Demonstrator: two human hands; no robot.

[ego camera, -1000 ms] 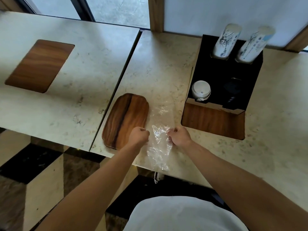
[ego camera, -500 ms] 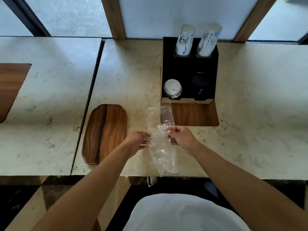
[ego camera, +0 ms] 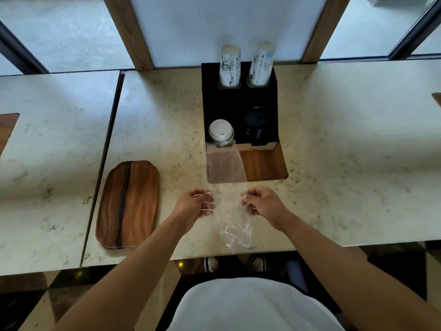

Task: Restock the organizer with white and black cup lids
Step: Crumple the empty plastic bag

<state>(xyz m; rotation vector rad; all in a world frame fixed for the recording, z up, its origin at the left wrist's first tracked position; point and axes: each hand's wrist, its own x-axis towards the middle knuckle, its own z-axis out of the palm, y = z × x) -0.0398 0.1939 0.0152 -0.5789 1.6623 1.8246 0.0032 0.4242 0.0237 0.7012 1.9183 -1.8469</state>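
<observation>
The white lids and black lids sit in the black organizer, middle of the frame. They look light and stiff; pinch them by the rim. Just below, the left hand and right hand each pinch a thin, floppy, clear plastic bag.

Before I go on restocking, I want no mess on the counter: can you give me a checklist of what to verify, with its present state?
1. Clear plastic sleeve held by both hands, left hand and right hand: ok.
2. Sleeve empty of lids: cannot tell, though none shows through it.
3. White cup lids in the front left slot of the black organizer: ok.
4. Black cup lids in the front right slot: ok, count cannot tell.
5. Sleeve clear of the organizer: not ok, its far end lies over the front.
6. Brown wooden tray apart from the sleeve: ok.
</observation>
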